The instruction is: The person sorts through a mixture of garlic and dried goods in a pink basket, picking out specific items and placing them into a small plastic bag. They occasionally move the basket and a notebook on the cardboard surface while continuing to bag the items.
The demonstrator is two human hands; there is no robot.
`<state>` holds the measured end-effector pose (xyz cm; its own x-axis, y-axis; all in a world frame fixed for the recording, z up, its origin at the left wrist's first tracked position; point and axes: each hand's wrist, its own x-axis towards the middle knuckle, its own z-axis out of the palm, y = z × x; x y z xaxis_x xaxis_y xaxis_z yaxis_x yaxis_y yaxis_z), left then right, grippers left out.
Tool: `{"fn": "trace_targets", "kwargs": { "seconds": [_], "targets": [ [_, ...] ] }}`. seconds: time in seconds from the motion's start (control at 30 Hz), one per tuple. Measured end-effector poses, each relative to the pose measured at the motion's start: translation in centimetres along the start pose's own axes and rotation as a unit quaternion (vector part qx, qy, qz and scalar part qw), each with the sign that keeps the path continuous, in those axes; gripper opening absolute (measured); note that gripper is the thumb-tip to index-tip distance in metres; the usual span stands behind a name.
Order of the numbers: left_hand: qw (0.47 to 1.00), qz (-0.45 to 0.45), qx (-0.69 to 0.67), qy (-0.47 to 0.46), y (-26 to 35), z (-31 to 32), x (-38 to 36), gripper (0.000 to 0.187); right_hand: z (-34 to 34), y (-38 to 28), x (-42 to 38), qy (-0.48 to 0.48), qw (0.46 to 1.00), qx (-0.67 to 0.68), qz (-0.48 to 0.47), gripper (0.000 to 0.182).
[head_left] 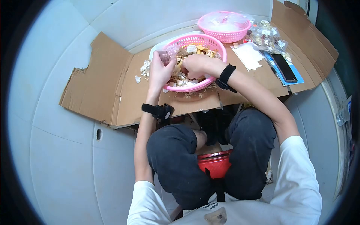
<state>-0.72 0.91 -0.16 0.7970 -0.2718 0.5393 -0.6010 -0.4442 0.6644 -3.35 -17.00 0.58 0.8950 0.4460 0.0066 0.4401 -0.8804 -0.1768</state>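
**Both hands busy at a pink basket full of dry scraps**

So the left hand (164, 69) has thumb and fingers pinched on a crumpled clear plastic bag (172, 50), held up over the near-left part of a round pink plastic basket (193, 88). The right hand (197, 66) is just beside it, fingers curled and pointing down into a heap of dry white, yellow and brown scraps (193, 48). Can't tell if those fingertips are gripping anything, the hand itself blocks the view.

The basket sits right under both sets of fingers, on an opened-out brown cardboard sheet (131, 101). Some loose white flakes (145, 68) lie on the cardboard just left of the left fingers, and more bits are strewn on the near side of the basket, closer to the body than the fingers.

Beyond the right fingers and off to the right there's a second pink basket (225, 35) with clear plastic in it, then a pile of clear packets (266, 35). Nearer, well to the right of the right fingers: a torn white sheet of paper (247, 56), and a black phone (284, 68) lying on a blue notebook (298, 77).
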Motion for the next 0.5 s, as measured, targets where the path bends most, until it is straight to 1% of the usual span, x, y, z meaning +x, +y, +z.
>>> {"fn": "trace_targets", "kwargs": {
  "seconds": [0.23, 0.3, 0.37, 0.43, 0.47, 0.5],
  "targets": [
    [1.000, -0.011, 0.027, 0.001, -0.2, 0.0, -0.2, 0.040, 0.0, 0.9, -1.0, 0.058, 0.997, 0.048, -0.033, 0.021],
    [1.000, -0.011, 0.026, -0.006, 0.3, -0.1, -0.4, 0.040, -0.3, 1.1, -1.0, 0.078, 0.992, 0.074, -0.062, 0.022],
    [0.999, -0.004, 0.032, -0.004, 0.5, -0.2, -0.4, 0.040, -0.6, 0.9, -1.3, 0.094, 0.991, 0.079, -0.051, 0.023],
    [0.999, 0.004, 0.037, -0.004, 0.1, -0.1, -0.3, 0.040, -0.9, 0.7, -1.6, 0.108, 0.983, 0.150, -0.014, 0.022],
    [1.000, 0.011, 0.028, 0.000, -0.1, -0.1, -0.2, 0.042, -1.1, 0.6, -1.5, 0.108, 0.983, 0.149, -0.014, 0.022],
    [1.000, 0.019, 0.019, 0.004, 0.0, 0.0, -0.2, 0.043, -1.2, 0.6, -1.3, 0.152, 0.976, 0.158, 0.000, 0.025]
  ]
}}
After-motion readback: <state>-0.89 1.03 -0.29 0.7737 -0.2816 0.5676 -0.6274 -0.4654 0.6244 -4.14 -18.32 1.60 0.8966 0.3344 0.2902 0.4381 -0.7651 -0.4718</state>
